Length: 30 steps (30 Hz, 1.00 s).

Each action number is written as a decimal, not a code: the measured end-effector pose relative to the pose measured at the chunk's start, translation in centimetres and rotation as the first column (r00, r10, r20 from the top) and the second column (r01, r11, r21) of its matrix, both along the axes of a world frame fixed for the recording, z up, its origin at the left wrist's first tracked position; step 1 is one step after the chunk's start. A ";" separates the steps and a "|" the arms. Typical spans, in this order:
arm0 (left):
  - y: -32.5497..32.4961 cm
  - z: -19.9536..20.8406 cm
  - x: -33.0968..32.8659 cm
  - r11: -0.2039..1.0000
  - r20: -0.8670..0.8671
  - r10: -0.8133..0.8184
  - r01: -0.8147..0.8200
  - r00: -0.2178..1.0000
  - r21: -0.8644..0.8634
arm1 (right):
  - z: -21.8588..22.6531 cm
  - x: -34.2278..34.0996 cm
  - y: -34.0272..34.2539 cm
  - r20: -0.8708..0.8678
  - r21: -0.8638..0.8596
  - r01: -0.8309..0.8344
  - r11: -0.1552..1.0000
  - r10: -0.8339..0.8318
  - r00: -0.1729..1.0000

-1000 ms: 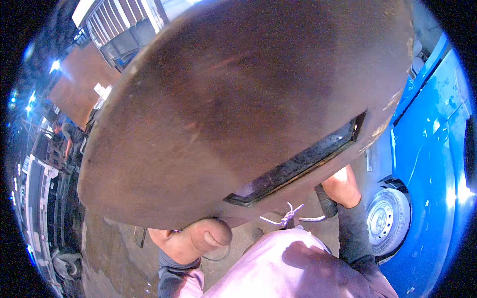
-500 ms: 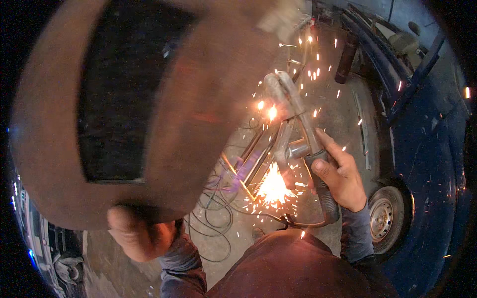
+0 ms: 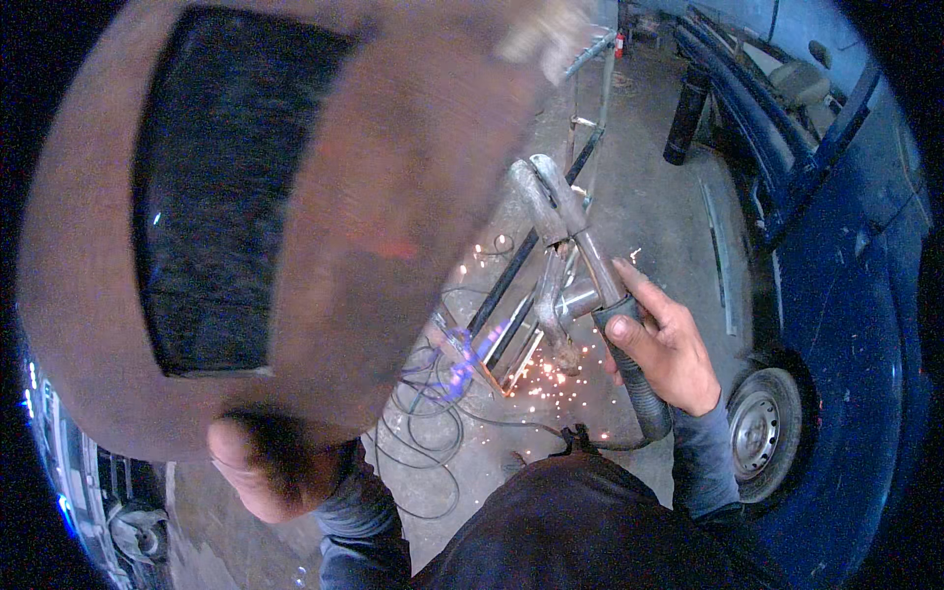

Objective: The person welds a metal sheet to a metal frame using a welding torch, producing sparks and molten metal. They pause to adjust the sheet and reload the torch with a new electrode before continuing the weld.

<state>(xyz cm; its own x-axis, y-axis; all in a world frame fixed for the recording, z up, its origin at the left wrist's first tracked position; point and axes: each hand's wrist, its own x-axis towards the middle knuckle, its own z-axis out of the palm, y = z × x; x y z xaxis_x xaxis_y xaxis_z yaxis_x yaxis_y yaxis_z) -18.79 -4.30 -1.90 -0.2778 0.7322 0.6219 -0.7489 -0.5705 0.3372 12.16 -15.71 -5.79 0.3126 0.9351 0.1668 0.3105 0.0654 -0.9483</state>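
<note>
A brown welding shield (image 3: pixel 393 211) with a dark viewing window (image 3: pixel 231 197) fills the left side of the view. My left hand (image 3: pixel 265 472) is closed at its lower edge, blurred, fingers partly hidden. My right hand (image 3: pixel 674 359) grips a tool of bent grey metal tubes (image 3: pixel 608 267) by its dark ribbed sleeve (image 3: pixel 644 379); thumb and index finger lie along it. From the sleeve's lower end a cable (image 3: pixel 521 424) curves left. A short tube stub (image 3: pixel 580 297) joins the tool's side. Small orange sparks (image 3: pixel 556 379) scatter beneath it, by a thin metal frame (image 3: pixel 516 366).
A blue vehicle (image 3: pixel 846 324) with a wheel (image 3: pixel 757 433) stands close on the right. Looped cables (image 3: pixel 433 462) lie on the concrete floor (image 3: pixel 659 197). Farther off are a dark cylinder (image 3: pixel 685 113), a long pale strip (image 3: pixel 720 251) and a tubular frame (image 3: pixel 605 79).
The bright burst of sparks under the tool has died down to small scattered specks. The shield and left hand have shifted slightly left. The tool's upper end has moved slightly left.
</note>
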 end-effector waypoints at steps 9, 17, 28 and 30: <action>-4.3 -0.8 0.7 0.958 -0.641 -0.022 -0.167 0.768 -0.233 | 1.4 -0.6 -0.7 0.057 -0.065 0.007 0.998 -0.004 0.998; -5.1 0.3 1.2 0.915 -0.676 -0.219 -0.092 0.704 -0.392 | 1.0 0.1 -0.5 0.495 0.091 -0.016 0.996 -0.032 0.869; -5.7 0.0 1.7 0.891 -0.654 -0.252 -0.094 0.713 -0.445 | 1.6 -0.1 -1.3 0.148 -0.102 0.003 0.995 0.012 0.989; -5.2 -0.2 1.6 0.899 -0.643 -0.195 -0.128 0.741 -0.419 | 0.9 0.3 -1.1 0.181 -0.064 0.001 0.998 0.011 0.984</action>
